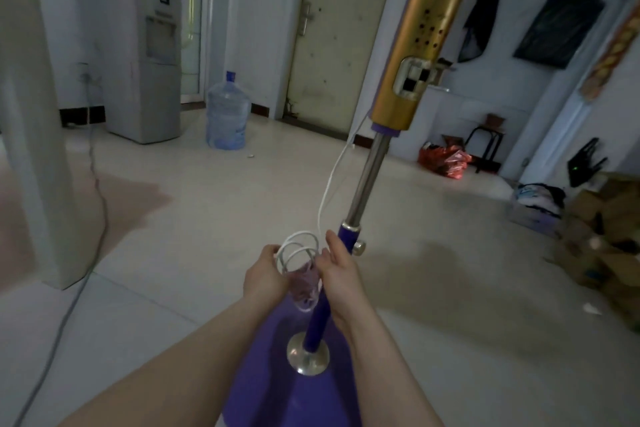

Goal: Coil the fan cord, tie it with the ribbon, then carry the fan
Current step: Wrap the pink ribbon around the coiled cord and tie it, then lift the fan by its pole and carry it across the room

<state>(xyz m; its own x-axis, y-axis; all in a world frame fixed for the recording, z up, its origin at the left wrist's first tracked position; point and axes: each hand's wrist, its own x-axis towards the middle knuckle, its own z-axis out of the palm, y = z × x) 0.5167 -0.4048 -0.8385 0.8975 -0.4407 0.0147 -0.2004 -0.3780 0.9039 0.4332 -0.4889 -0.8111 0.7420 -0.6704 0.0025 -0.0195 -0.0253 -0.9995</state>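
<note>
Standing between the forearms, the fan (360, 204) shows a purple base, a purple-and-steel pole and a gold housing; its head is cut off above. The white cord (298, 248) sits in loose loops between the hands, one strand rising to the housing. The left hand (265, 270) and right hand (337, 269) pinch the coil, the pink ribbon (306, 279) bunched just beneath, blurred

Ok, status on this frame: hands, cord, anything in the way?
Left hand and right hand both gripping the coiled white cord. Pink ribbon at coil, knot unclear. Fan pole beside right hand; nothing blocking.
</note>
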